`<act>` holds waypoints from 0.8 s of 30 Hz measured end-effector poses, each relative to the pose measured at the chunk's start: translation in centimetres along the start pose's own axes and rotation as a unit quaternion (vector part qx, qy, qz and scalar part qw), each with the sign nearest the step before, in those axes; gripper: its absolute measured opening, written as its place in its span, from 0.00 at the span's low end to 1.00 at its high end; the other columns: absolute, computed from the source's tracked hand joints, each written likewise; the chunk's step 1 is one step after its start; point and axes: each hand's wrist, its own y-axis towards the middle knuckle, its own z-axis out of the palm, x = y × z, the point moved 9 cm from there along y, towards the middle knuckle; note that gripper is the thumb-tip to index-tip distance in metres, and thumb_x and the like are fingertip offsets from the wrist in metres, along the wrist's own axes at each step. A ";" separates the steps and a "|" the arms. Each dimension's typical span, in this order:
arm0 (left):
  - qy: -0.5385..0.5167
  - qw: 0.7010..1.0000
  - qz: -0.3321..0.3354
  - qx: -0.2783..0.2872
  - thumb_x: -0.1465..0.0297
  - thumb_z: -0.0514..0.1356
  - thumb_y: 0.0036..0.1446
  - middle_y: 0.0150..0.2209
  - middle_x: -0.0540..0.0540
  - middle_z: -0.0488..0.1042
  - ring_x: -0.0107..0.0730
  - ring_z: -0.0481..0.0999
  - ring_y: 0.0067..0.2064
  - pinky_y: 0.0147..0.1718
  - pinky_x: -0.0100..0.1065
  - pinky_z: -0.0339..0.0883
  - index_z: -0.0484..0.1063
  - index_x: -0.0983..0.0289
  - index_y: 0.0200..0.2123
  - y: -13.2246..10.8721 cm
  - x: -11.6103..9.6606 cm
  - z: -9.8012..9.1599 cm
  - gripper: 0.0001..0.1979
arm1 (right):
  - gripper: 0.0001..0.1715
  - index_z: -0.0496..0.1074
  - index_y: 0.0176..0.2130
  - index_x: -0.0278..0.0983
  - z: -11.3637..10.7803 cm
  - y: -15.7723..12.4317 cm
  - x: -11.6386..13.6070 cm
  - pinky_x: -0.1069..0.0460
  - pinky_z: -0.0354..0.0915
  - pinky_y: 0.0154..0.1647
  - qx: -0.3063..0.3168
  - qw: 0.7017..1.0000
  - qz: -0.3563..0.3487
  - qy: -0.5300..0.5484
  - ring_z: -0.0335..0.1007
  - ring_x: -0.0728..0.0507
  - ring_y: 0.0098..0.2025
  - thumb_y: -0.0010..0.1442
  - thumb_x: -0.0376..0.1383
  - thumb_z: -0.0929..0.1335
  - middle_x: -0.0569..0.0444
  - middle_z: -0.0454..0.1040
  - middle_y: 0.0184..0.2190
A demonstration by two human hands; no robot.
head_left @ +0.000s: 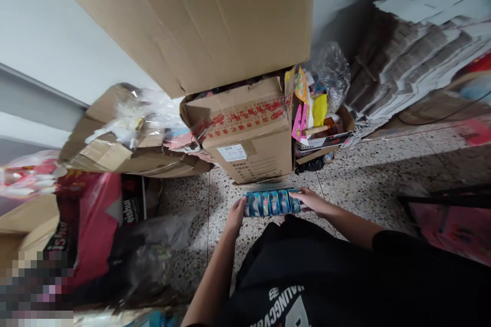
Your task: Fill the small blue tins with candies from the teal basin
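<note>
A row of several small blue packages (271,203) with pictures on them forms one long pack, held level in front of my body. At its left end, my left hand (237,210) grips the edge with the thumb on top. My right hand (307,199) closes on the opposite end, its thumb lying over the top. Just beyond the pack stands a brown cardboard carton (264,156) with red printing and a white label. The undersides of both hands are hidden.
A large cardboard box (215,20) rises above the carton. To the right are an open box of colourful packets (318,117) and stacked flattened cardboard (414,61). Torn cardboard (161,161) and plastic bags (169,230) lie left on the speckled floor (222,184).
</note>
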 end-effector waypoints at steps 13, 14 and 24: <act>-0.091 0.995 -0.020 -0.024 0.56 0.59 0.65 0.47 0.58 0.77 0.41 0.77 0.50 0.53 0.49 0.70 0.74 0.67 0.47 0.5 -0.7 0.5 0.19 | 0.19 0.71 0.45 0.37 -0.2 0.7 0.8 0.54 0.66 0.30 -0.011 0.999 -0.006 0.033 0.72 0.45 0.37 0.58 0.45 0.72 0.51 0.76 0.43; -0.099 0.994 -0.022 -0.027 0.57 0.59 0.65 0.48 0.58 0.77 0.40 0.77 0.50 0.53 0.49 0.69 0.74 0.67 0.47 0.4 -0.8 0.6 0.19 | 0.19 0.71 0.45 0.38 -0.3 0.7 0.6 0.55 0.66 0.30 -0.014 0.999 -0.003 0.042 0.72 0.45 0.38 0.57 0.45 0.72 0.50 0.75 0.45; -0.206 0.963 -0.123 -0.122 0.54 0.56 0.66 0.61 0.62 0.66 0.47 0.68 0.60 0.58 0.55 0.64 0.67 0.63 0.59 -2.0 2.8 -0.6 0.25 | 0.25 0.66 0.48 0.42 0.1 -0.1 -4.4 0.49 0.67 0.36 -0.031 0.975 0.143 0.169 0.69 0.43 0.42 0.65 0.57 0.61 0.48 0.68 0.49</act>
